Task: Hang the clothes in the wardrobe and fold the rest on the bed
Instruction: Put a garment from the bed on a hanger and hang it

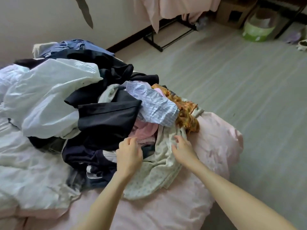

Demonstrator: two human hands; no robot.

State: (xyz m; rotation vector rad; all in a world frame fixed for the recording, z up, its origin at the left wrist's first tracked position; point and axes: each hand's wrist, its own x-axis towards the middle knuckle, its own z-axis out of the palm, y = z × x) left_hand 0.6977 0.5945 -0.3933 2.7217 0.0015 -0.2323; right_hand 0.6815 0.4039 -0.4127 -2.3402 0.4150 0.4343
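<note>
Fingers (178, 141) of both hands, loosely curled, grip nothing; right ones rest on the dotted garment (159, 170).

Both forearms bare, no sleeves or jewellery.

Clothes (93, 103) – tangled heap; lying on bed (216, 146).

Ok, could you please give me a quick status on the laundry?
Left hand open over clothes pile. Right hand on dotted garment. Nothing folded yet.
</note>
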